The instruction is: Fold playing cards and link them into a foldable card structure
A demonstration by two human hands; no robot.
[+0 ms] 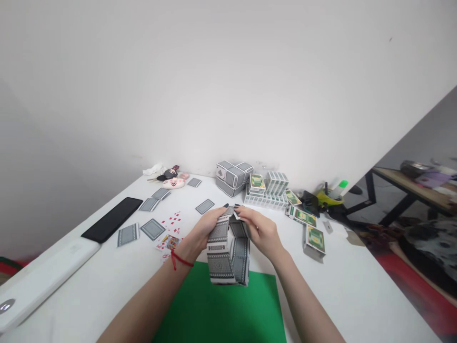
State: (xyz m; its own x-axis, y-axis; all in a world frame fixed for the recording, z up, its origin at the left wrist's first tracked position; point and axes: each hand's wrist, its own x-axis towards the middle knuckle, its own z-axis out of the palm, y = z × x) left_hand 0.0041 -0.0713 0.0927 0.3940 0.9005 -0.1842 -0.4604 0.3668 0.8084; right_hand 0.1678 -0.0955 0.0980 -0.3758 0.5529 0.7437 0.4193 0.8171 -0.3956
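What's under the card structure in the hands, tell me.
Part of the green mat shows below the card structure; the stretch directly behind it is covered, and whether they touch can't be told.

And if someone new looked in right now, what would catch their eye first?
Probably the hollow shape of grey-patterned cards at mid-view, held between the left grip and the right grip. Next, the bright green mat on the white table, nearest the viewer. Then the blocky card structure at the back, near the wall.
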